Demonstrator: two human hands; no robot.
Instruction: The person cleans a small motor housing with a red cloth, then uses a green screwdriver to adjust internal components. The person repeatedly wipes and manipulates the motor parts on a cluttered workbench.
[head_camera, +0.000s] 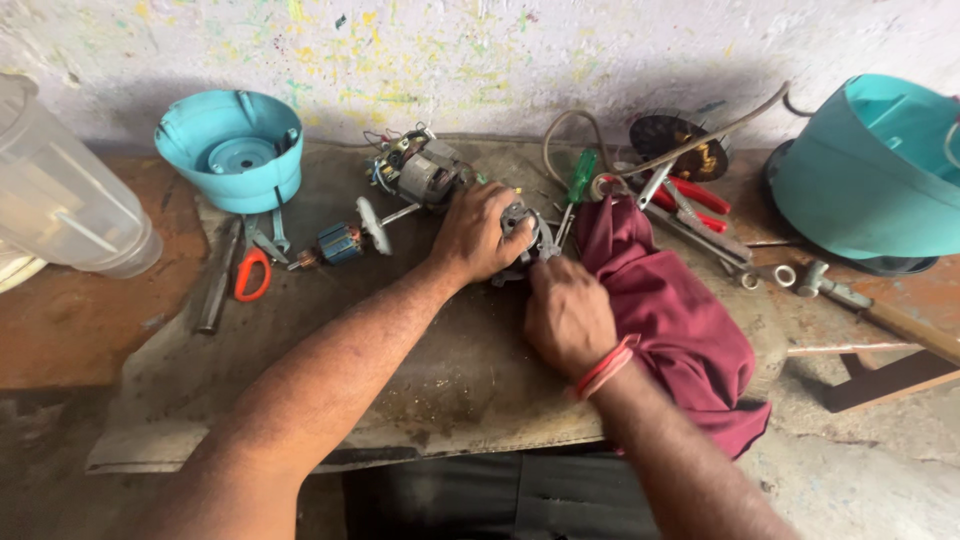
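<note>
On the worn bench, 2 hands meet: left hand grips 1 small metal motor part, right hand pinches at it; 2 teal housings, 1 maroon cloth crowding beside.

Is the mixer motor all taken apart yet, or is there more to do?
Partly. The teal housing is already off, and the armature lies apart from the stator. Now the left hand grips a small metal part while the right hand works at it. The loose parts still lie apart on the bench.
</note>
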